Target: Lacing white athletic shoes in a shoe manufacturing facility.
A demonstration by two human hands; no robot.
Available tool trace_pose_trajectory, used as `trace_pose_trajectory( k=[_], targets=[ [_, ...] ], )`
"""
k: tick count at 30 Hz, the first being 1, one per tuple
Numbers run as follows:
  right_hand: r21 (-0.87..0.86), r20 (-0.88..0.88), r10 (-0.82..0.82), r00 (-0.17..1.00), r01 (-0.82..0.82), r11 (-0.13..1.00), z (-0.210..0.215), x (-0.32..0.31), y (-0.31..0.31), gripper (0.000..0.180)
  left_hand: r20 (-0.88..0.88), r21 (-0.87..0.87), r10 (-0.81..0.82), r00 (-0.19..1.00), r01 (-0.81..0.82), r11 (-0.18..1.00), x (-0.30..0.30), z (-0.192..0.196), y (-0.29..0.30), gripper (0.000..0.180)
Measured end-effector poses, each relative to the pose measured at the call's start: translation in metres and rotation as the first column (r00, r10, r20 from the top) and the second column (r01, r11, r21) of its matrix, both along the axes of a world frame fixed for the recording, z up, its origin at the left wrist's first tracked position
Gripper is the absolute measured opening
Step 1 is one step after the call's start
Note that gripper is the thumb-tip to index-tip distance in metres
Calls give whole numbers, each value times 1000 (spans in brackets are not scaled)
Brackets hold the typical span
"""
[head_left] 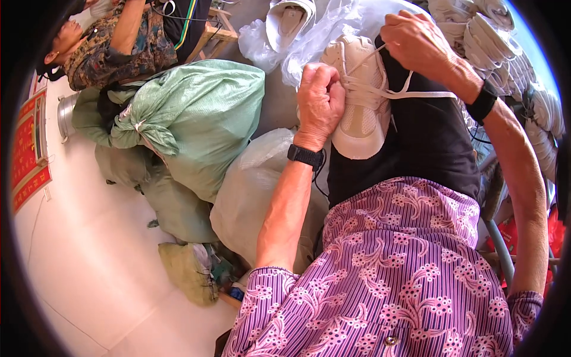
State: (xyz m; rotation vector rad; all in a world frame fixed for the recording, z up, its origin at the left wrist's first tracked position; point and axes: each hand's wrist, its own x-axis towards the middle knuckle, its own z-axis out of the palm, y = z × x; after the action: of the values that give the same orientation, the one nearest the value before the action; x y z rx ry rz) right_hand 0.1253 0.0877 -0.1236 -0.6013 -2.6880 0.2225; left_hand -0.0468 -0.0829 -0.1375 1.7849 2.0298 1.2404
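Observation:
A cream sneaker [358, 101] lies across my black-trousered thigh, its toe toward me. White shoelace [419, 94] runs through its eyelets, and a loose length trails off to the right over the trousers. Beyond the upper right of the shoe, my right hand [416, 44] is closed, pinching a strand of the lace that stretches up from the eyelets. Against the shoe's left side my left hand [321, 98] makes a fist; whatever its fingers hold is hidden.
Another white sneaker [288, 24] sits on clear plastic bags at the top. Many pale shoes [488, 38] are piled at upper right. Tied green sacks [202, 113] and a whitish sack [250, 196] stand at left. A person [113, 53] in patterned clothing is at upper left, near a wooden stool [217, 35].

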Motion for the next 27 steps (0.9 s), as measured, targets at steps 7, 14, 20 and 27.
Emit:
trace_pose_trajectory(
  k=[7, 14, 20, 27],
  targets=[
    [-53, -147, 3, 989, -10, 999, -12, -6, 4, 6, 80, -72, -4, 997, 10, 997, -1, 2, -4, 10],
    [-267, -222, 136, 966, -194, 944, 8, 3, -38, 11, 189, -114, 36, 981, -15, 993, -3, 3, -9, 11],
    [-286, -156, 131, 979, -172, 943, 4, -3, -55, 11, 129, -162, 73, 989, -51, 986, 1, 4, -5, 18],
    [-252, -20, 88, 996, -90, 964, 3, 1, -56, 14, 56, -177, 59, 997, -49, 983, 11, 28, 2, 12]
  ],
)
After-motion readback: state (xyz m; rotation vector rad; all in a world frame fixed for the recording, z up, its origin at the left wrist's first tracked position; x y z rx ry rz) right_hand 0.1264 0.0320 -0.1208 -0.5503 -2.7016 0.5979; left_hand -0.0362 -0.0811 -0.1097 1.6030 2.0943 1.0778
